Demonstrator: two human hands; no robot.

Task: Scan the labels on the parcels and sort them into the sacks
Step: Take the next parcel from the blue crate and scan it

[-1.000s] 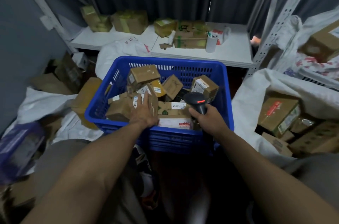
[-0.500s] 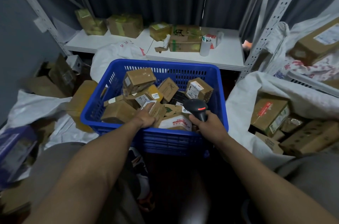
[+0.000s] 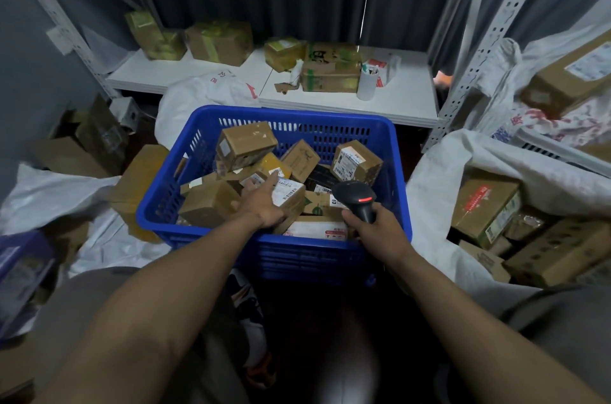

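Blue crate [image 3: 398,172], slotted walls, set on the floor between the person's knees and the front edge of a low white table [image 3: 406,102]. It is filled below its rim with cardboard parcels lying at mixed angles. Far rim: a slumped white sack [image 3: 201,96] is just behind it. Left wall: a tan carton [image 3: 139,178] leans against it, with the left sack [image 3: 49,188] spread flat beyond. Right wall: a narrow dark strip of floor separates it from the right sack [image 3: 469,168], whose mouth gapes upward and holds several cartons, one with a red strip [image 3: 484,208]. A perforated shelving upright [image 3: 486,36] stands behind that sack. The space above the crate and both sack mouths is unobstructed. Left hand [image 3: 263,206]: inside the crate, gripping the labelled parcel [image 3: 289,197] at its left side, forefinger stretched out toward the far wall. The parcel sits near the crate's middle, lifted at a tilt. Its white label faces up and right; its longer side appears to run near-to-far. Right hand [image 3: 375,233]: fist closed round the handle of the scanner [image 3: 357,200] above the near rim. The handle runs down toward the person, and the head, showing a red light, points away and slightly left over the parcels.
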